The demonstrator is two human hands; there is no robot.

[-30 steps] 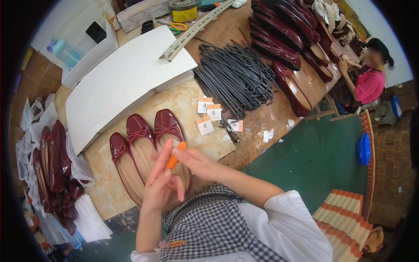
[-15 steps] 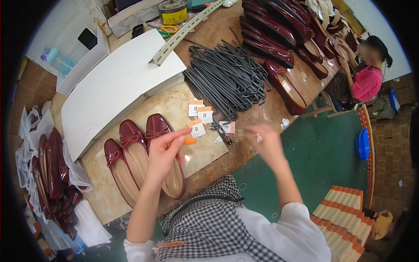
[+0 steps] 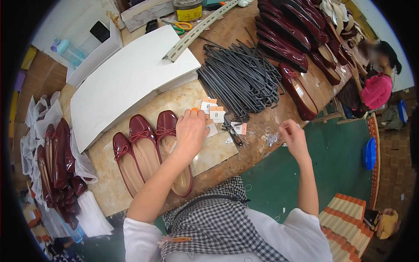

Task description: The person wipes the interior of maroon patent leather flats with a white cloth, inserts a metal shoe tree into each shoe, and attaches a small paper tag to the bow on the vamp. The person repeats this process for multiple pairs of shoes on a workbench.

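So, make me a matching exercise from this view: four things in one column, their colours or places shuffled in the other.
1. left hand
2. right hand
3. rods
4. three bow-trimmed shoes

A. dark grey, heaped
B. near the crumpled clear plastic
C. dark red, side by side
D. by an orange piece and paper tags

Pairs: 1-D, 2-B, 3-A, 4-C

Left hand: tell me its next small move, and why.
I'd probably lift the left hand back off the tags: it partly covers one of them, and the orange piece shows just past its fingers. Whether the grip is closed on that piece is hidden, so release it first if so.
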